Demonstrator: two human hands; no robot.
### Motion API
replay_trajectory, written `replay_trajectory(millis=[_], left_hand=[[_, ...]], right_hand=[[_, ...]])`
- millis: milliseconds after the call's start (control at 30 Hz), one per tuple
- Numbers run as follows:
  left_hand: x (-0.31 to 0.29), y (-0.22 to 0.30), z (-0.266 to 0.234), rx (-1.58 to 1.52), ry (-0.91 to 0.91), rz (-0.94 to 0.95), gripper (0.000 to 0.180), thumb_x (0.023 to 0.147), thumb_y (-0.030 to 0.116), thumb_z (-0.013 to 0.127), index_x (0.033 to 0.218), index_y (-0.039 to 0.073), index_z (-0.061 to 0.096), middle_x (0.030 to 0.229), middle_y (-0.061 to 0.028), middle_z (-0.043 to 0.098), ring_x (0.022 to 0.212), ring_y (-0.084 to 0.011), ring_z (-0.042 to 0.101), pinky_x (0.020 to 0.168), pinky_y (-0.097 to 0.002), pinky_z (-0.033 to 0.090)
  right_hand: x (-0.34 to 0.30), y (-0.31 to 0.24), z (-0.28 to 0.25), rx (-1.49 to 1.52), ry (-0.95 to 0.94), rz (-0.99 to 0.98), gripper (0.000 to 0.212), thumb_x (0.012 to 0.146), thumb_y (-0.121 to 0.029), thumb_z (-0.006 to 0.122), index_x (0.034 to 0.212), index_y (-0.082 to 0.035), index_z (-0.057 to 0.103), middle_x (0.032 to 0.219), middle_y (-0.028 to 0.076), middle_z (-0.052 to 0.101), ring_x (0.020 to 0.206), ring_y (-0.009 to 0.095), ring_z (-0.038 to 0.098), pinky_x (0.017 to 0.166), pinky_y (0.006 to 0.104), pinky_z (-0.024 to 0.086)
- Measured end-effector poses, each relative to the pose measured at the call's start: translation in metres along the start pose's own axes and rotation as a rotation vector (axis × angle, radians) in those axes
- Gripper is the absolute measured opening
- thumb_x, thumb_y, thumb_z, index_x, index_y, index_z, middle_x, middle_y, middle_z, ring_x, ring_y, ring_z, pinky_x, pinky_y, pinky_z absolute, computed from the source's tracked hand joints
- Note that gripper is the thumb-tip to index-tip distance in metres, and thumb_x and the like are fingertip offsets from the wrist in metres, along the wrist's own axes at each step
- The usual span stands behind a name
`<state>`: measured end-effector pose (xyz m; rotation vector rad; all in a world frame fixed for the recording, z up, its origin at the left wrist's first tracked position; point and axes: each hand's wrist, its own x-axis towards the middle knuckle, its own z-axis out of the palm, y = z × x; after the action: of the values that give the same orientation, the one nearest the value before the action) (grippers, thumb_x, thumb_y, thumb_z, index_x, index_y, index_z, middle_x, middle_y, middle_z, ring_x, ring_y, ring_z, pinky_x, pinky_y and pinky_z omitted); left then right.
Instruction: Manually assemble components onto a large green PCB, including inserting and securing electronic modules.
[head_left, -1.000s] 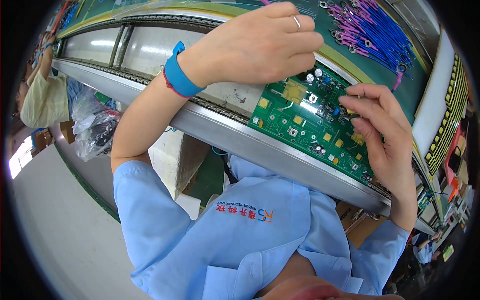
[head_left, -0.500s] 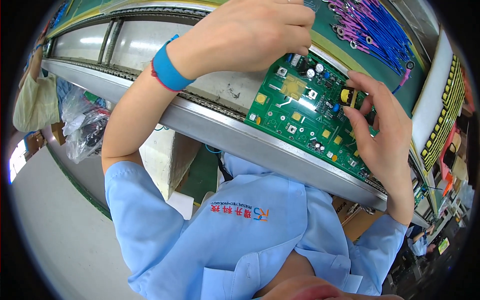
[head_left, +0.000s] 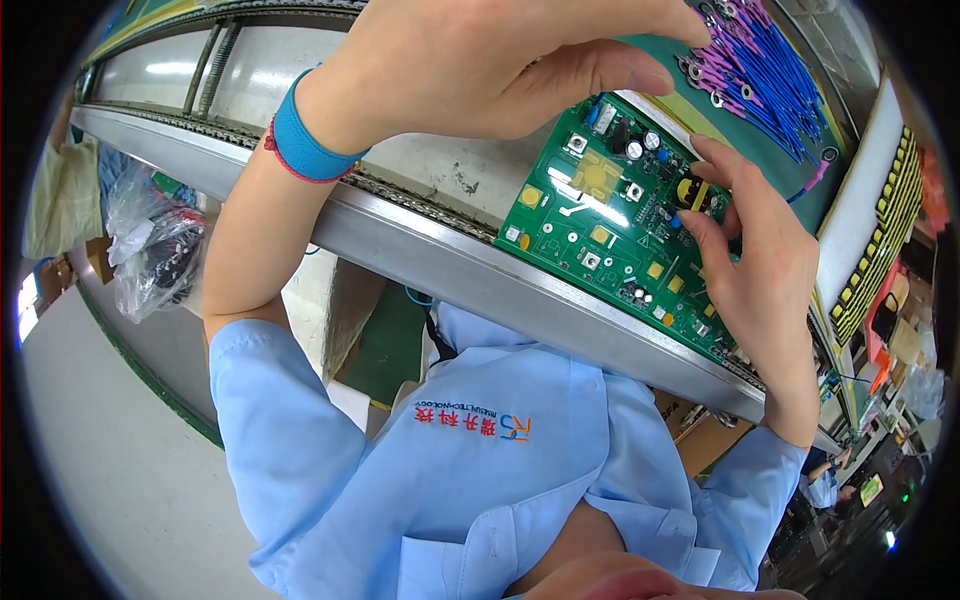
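A green circuit board (head_left: 560,215) with capacitors, yellow patches and metal terminals lies on the rails of a conveyor in front of me. My right hand (head_left: 755,240) is at its right part, fingers and thumb curled around a yellow-and-black transformer (head_left: 690,190); the thumb tip is beside a small blue component. My left hand (head_left: 520,70), with a blue wristband (head_left: 312,130), is raised over the board's far left side. Its thumb and forefinger are apart with nothing seen between them, and the fingertips point at a pile of blue cables (head_left: 770,85) with pink sleeves and ring lugs.
The conveyor's metal rail (head_left: 430,265) runs between my body and the board. One blue cable with a pink-sleeved lug (head_left: 820,175) lies apart, right of my right hand. A white tray with rows of yellow-and-black parts (head_left: 885,230) stands at the right. Plastic bags (head_left: 155,245) hang at the left.
My left hand has moved right toward the cables, and its bent fingers have opened. The board appears slightly further right in view. My right hand stays around the transformer.
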<state>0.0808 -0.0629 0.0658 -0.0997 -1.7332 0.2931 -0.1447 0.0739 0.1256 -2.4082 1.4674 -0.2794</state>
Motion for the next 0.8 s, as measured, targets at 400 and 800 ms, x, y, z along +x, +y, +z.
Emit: replay_trajectory(millis=[400,800], left_hand=[[0.015,-0.001,-0.041,0.262,-0.377,-0.030,0.025,0.091,0.028,0.064,0.103,0.007,0.068,0.088,-0.0041,0.060,0.081,-0.0201,0.057,0.086,-0.0362,0.040],[0.030,0.006,-0.058,0.328,-0.381,-0.718,0.017,0.082,0.006,0.067,0.098,0.009,0.069,0.084,-0.0046,0.062,0.082,-0.0236,0.059,0.089,-0.0371,0.039]], right_hand=[[0.012,-0.011,-0.027,0.009,0.028,-0.066,0.050,0.075,-0.004,0.075,0.123,-0.010,0.063,0.105,0.009,0.070,0.074,0.019,0.061,0.060,0.0292,0.048],[0.246,0.078,-0.023,-0.329,0.399,-0.293,0.057,0.079,-0.014,0.069,0.130,-0.002,0.049,0.120,0.019,0.061,0.099,0.039,0.065,0.082,0.0475,0.053]])
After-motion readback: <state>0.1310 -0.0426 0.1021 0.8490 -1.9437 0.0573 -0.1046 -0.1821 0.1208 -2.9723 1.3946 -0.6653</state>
